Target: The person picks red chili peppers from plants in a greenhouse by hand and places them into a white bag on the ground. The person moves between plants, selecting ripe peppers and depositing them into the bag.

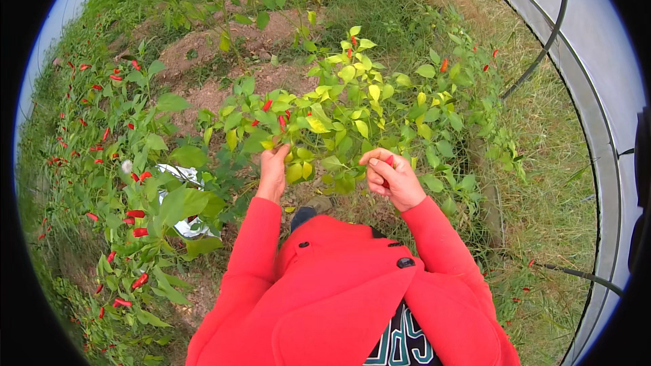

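Note:
A pepper plant (351,107) with green and yellowing leaves spreads before me, bearing several small red peppers. My left hand (273,173) reaches into its left side, fingertips among the leaves just below a red pepper (282,121). Leaves partly cover those fingertips, so what they grip cannot be told. Near the plant's lower right, my right hand (395,178) is curled around red peppers (388,161), which show between the thumb and fingers and by the palm. How many it holds is hidden.
Another pepper plant (173,203) with many red fruits fills the left, partly hiding a white plastic bag (190,229) on the ground. Grass (549,183) lies to the right, beside a pale sheet wall (605,112) with curved dark hoses (552,40). Bare soil (193,51) shows ahead.

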Demonstrator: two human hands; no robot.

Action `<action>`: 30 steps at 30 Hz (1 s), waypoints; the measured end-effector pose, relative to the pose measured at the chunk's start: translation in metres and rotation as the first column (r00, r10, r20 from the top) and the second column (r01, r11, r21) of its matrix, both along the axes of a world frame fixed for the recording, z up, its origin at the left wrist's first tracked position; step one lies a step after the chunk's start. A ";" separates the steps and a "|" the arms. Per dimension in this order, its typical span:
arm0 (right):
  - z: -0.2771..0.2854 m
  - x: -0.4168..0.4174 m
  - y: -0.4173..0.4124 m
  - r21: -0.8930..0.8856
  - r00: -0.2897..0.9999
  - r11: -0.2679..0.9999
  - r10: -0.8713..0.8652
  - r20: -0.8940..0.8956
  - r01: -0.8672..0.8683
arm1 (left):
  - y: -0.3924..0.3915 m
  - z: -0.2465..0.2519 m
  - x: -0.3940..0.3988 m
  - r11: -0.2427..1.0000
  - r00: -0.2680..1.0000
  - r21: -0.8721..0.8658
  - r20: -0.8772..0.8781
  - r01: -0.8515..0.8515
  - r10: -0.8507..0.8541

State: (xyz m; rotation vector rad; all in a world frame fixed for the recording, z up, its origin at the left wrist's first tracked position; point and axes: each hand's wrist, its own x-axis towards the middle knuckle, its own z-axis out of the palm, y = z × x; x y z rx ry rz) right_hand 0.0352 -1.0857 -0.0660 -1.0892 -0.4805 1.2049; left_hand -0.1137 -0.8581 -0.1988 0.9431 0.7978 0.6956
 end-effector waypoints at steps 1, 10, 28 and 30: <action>-0.001 -0.001 0.002 -0.007 1.000 1.000 0.012 0.012 -0.012 | 0.000 0.004 0.005 0.999 0.999 0.017 0.003 0.048 -0.048; -0.002 0.002 -0.007 -0.063 0.994 0.997 -0.041 0.099 0.047 | -0.031 0.009 0.033 0.964 0.975 0.141 -0.028 0.224 -0.222; -0.049 0.010 0.043 -0.261 0.463 0.963 0.200 0.864 0.071 | -0.025 -0.061 -0.014 0.996 0.996 0.045 -0.034 0.080 -0.078; -0.056 0.008 0.050 -0.219 0.311 0.951 0.146 0.939 0.216 | -0.031 -0.062 -0.016 0.992 0.991 -0.039 0.075 0.118 -0.115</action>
